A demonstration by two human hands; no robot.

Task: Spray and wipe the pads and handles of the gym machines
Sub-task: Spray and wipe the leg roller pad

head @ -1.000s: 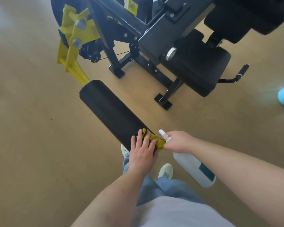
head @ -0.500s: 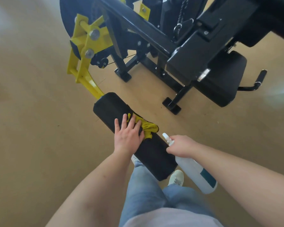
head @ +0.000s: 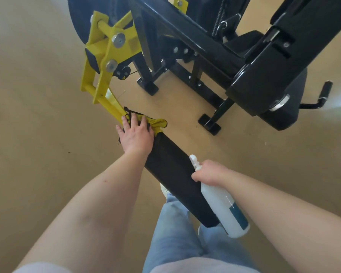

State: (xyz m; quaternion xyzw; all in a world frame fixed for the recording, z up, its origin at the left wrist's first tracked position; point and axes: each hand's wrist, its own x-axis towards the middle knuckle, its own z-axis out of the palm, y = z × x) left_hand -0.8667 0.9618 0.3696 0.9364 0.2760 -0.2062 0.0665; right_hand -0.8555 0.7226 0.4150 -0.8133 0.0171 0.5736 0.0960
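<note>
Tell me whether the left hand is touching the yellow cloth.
Touching. Head view: the left hand lies flat on the yellow cloth at the far end of the roller pad.

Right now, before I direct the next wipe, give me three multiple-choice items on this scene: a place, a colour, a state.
1. Where does the cloth lie on the roller pad? A) its near end B) its far end, by the yellow arm C) its middle
2. What colour is the cloth? A) yellow B) blue C) white
3. What is the right hand doing? A) hanging empty B) gripping the spray bottle C) pressing the cloth
Answers: 1 B, the left hand presses it there; 2 A, it matches the arm's yellow; 3 B, fingers curl round the bottle's neck.
</note>
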